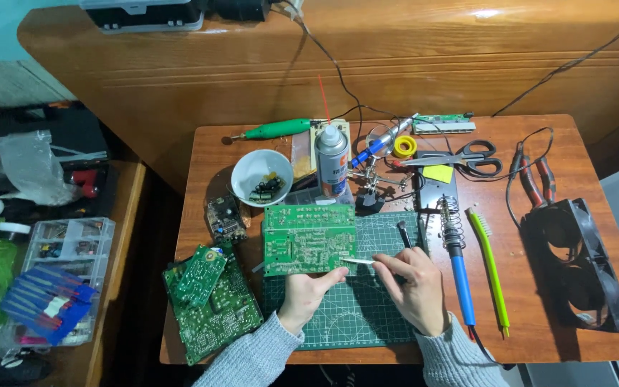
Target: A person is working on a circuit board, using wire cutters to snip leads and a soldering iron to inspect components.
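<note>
My left hand point(308, 294) grips the lower right corner of a green circuit board point(308, 240), which lies solder side up on a green cutting mat point(367, 308). My right hand point(415, 285) pinches metal tweezers point(361, 261), their tip at the board's right edge. A dark screwdriver point(402, 233) lies just above my right hand. Both sleeves are grey.
On the small wooden table point(539, 337): more green boards point(213, 301) at left, a white bowl point(261, 176) of parts, a spray can point(332, 161), a blue soldering iron point(458, 269), a green brush point(490, 269), scissors point(467, 159), pliers point(535, 179), black fans point(580, 265). A parts box point(66, 272) sits on the left bench.
</note>
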